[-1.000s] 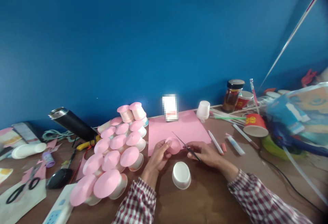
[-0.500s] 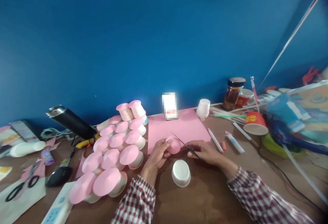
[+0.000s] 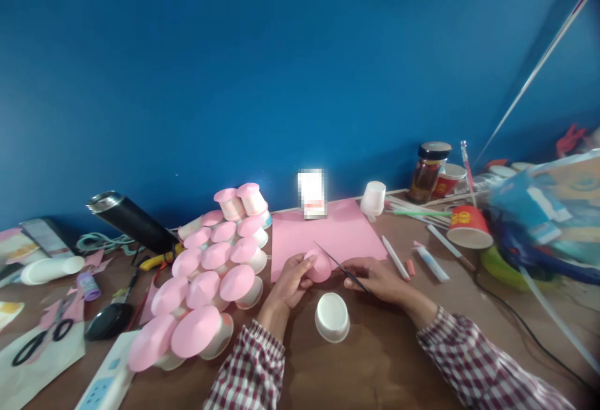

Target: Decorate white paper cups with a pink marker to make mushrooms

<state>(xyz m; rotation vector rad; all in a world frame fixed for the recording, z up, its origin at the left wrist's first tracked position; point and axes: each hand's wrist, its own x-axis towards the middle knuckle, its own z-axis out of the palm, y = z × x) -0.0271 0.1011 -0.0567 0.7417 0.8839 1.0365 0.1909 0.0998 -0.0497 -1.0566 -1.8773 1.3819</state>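
Note:
My left hand (image 3: 294, 282) pinches a small round pink paper piece (image 3: 320, 266) by its left edge, over the near edge of a pink paper sheet (image 3: 328, 232). In my right hand (image 3: 370, 277) is a thin dark pointed stick (image 3: 345, 270). Its tip reaches up and left, over or just beside the round piece; contact cannot be made out. Below and between both hands, an upside-down white paper cup (image 3: 332, 317) stands on the brown table. To the left are several cups topped with pink paper cones (image 3: 195, 332).
Black-handled scissors (image 3: 44, 338), a black mouse (image 3: 110, 320) and a power strip (image 3: 107, 375) lie at the left, near a leaning black flask (image 3: 131, 219). At the right are a white marker (image 3: 395, 258), a glue tube (image 3: 431, 262), a red cup (image 3: 469, 227) and a jar (image 3: 425, 172).
Both hands keep nearly the same pose, with the pink piece and the stick in them. The whole view has shifted very slightly.

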